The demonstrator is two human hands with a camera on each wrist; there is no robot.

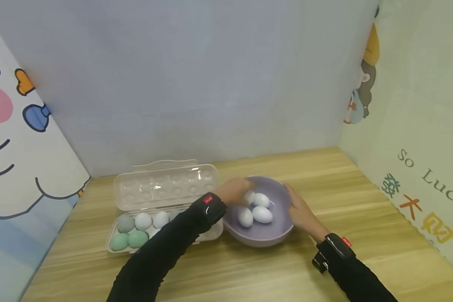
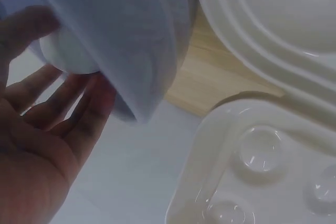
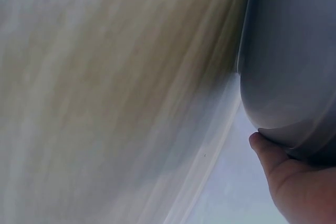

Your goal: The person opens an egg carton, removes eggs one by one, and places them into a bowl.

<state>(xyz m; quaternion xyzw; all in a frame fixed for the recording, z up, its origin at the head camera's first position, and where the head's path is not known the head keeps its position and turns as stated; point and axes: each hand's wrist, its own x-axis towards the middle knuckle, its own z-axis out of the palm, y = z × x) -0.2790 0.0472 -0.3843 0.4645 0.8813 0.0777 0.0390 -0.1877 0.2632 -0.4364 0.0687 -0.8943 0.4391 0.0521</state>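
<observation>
Three white eggs (image 1: 262, 214) in bowl (image 1: 258, 242), gripped by right hand (image 1: 303, 213); another egg (image 2: 68, 53) at bowl's rim, pinched by left hand (image 1: 234, 191); possible knock from slipping.

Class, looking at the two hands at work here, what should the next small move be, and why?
Probably lift the white egg clear of the bowl toward the open carton: the left hand pinches it, the right hand holds the bowl's side, and the carton's bowl-side end shows bare space.
</observation>
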